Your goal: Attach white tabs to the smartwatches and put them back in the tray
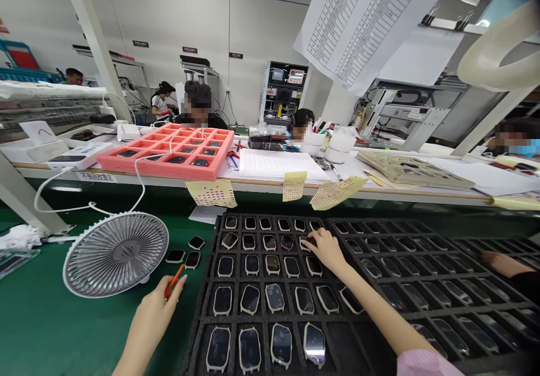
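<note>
Reaching over a black foam tray (pixel 197 319) filled in rows with smartwatch-like devices, the right hand (pixel 327 250) rests its fingertips (pixel 315 235) on one device (pixel 306 244) at the right end of the second row from the far side, a pink sleeve (pixel 424 363) showing at the bottom edge of the view. That device stays in its tray cell, and this single unit under the fingers is what is in hand at this moment. The right grip looks relaxed, with the fingers spread rather than clenched, but I cannot tell whether it has closed on the device. The left hand (pixel 154 315), off the tray above a green mat (pixel 37 303), pinches an orange pen (pixel 174 281) in a firm grip. Three loose devices (pixel 185 254) lie on the mat just beside the tray, near a grey desk fan (pixel 116 255). The fingers hide most of the touched device, and reflections on the dark screens make any marks impossible to read. A co-worker's hand (pixel 500 263) is cut off by the right edge, over a second foam tray (pixel 337 222). Beyond stands a worktop (pixel 253 183) carrying a pink tray (pixel 169 169).
</note>
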`<state>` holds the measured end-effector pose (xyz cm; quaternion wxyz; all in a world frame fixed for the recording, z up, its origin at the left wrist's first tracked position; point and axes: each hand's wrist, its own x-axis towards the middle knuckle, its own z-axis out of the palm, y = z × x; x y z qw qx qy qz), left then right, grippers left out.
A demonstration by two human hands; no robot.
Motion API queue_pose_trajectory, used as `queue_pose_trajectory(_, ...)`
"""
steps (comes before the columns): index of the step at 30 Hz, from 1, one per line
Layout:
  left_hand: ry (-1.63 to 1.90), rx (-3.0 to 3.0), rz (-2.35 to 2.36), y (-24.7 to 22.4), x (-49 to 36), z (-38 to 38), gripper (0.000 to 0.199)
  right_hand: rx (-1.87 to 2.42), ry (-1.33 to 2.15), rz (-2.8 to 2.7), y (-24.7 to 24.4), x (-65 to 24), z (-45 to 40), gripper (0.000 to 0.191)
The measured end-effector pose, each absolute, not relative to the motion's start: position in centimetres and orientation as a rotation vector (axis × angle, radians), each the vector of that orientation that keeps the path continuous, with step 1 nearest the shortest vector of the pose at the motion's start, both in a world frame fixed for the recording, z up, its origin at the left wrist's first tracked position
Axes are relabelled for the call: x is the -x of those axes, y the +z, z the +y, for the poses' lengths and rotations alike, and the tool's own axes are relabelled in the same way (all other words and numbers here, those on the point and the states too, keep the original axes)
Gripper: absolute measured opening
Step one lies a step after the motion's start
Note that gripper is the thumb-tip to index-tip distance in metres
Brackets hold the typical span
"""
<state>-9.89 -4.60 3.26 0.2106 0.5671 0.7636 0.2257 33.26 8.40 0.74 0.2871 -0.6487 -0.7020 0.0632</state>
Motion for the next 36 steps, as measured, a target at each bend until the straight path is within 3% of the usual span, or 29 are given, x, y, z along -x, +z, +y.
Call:
queue_pose_trajectory(8,0.769,-1.657,2.026,4.5,7.2,-5.2,0.038,1.691,0.436,-1.833,1.4,-32.5,9.3,0.018)
queue_pose_trajectory(17,0.908,-1.591,1.426,6.5,2.1,-5.5,0.040,1.325,0.910,-1.555,4.7,-27.7,7.0,0.038)
queue_pose_trajectory(20,0.833,-1.466,1.136,6.7,-0.4,-5.3,0.041,1.160,1.153,-1.476,6.0,-24.0,4.0,0.035)
queue_pose_trajectory(22,0.799,-1.362,1.013,6.9,-1.8,-5.2,0.041,0.911,1.581,-1.187,6.7,-21.4,1.9,0.026)
queue_pose_trajectory(24,0.797,-1.277,0.957,7.1,-2.7,-5.0,0.042,0.772,1.793,-1.028,7.2,-19.4,0.3,0.021)
queue_pose_trajectory(36,0.848,-1.211,0.953,8.0,-2.4,-5.0,0.047,0.742,1.821,-0.957,7.8,-16.9,-1.1,0.023)
